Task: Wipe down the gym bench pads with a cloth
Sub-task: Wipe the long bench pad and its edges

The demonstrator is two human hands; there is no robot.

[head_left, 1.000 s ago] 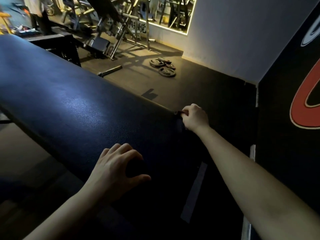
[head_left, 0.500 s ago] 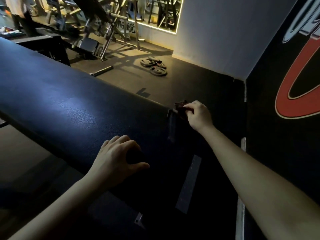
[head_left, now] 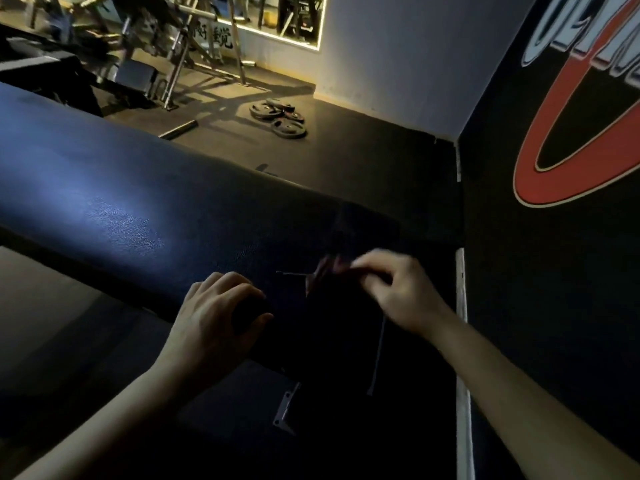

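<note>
From the head camera, the long dark blue-black leatherette bench pad (head_left: 145, 209) slants across in front of me from the left edge to the black wall on my right, with a pale sheen on its grained skin.

My left hand (head_left: 221, 313) sits on the near edge of the pad, fingers curled on top and thumb tucked in below. The hollow between them is pure black, so I cannot tell whether it grips the pad's edge, something else or nothing at all.

My right hand (head_left: 394, 289) is blurred, just beside the left one and nearer the wall. Its fingertips pinch a dark cloth with a reddish tinge (head_left: 329, 271). The cloth lies over the wall end of the pad and hangs down the near side (its lower part melts into shadow). A small grey metal bracket (head_left: 285, 407) shows beneath the pad.

As for writing, the black painted wall (head_left: 519, 306) carries a big red oval ring with a cream outline (head_left: 568, 161). Above it is pale blue-white outlined lettering (head_left: 588, 26), cut off by the frame, so I cannot read a word. Far back, under a wall mirror with a glowing edge (head_left: 301, 22), a pale sign bears black Chinese characters (head_left: 211, 39), partly crossed by a steel rack frame (head_left: 180, 57) and too small for me to read surely.

On the dark rubber floor (head_left: 363, 161) lie a heap of black round weight plates (head_left: 280, 117) and, well apart to their left, a short steel bar (head_left: 178, 129).
</note>
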